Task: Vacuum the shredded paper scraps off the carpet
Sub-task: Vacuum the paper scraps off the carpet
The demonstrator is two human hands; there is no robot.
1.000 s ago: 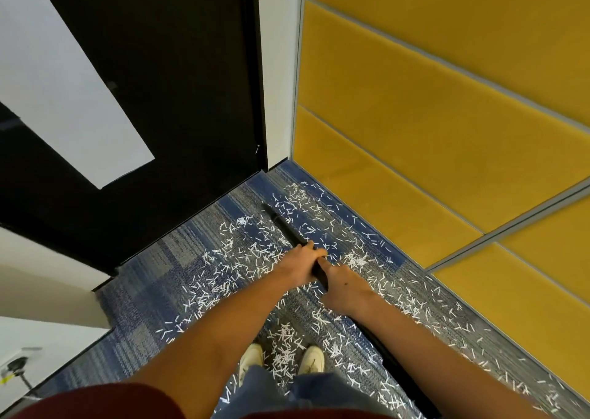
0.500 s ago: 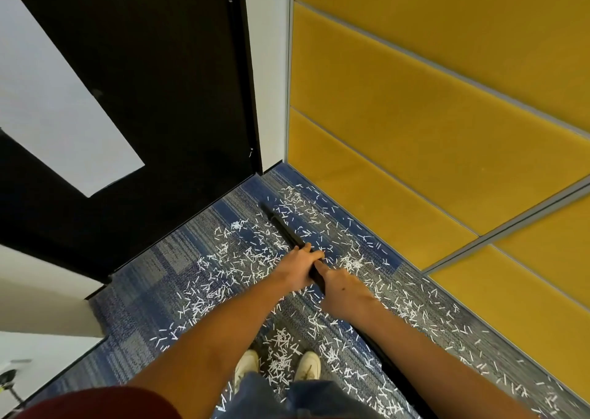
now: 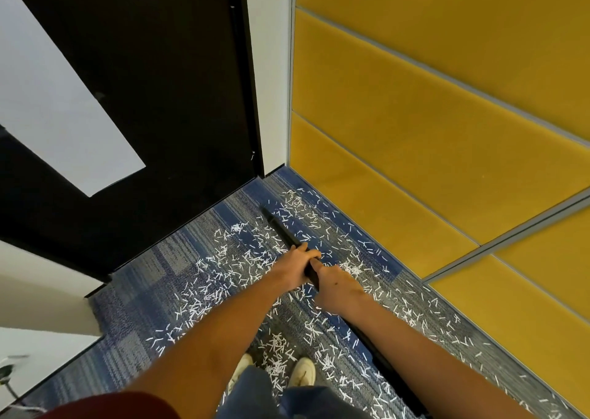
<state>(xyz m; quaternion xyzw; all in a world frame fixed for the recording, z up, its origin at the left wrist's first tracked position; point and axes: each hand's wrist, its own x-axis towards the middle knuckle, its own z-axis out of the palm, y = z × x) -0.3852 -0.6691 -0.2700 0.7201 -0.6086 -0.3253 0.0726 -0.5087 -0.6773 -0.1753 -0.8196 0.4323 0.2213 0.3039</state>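
White shredded paper scraps (image 3: 223, 278) lie scattered over the blue and grey carpet (image 3: 137, 294). A thin black vacuum tube (image 3: 281, 227) slants from the lower right toward the corner by the door. My left hand (image 3: 295, 264) grips the tube from the left. Just behind it, my right hand (image 3: 335, 286) grips the same tube, which continues under my right forearm as a black hose (image 3: 386, 364). The tube's tip rests near scraps at the corner.
A black door (image 3: 153, 99) with a white sheet on it stands ahead. Yellow padded wall panels (image 3: 431, 115) close off the right side. My two white shoes (image 3: 301, 372) stand among scraps. A white wall with a cable is at lower left.
The view has shifted slightly; both hands keep their grip on the tube, which stays pointed at the corner. No clear movement of the tube.
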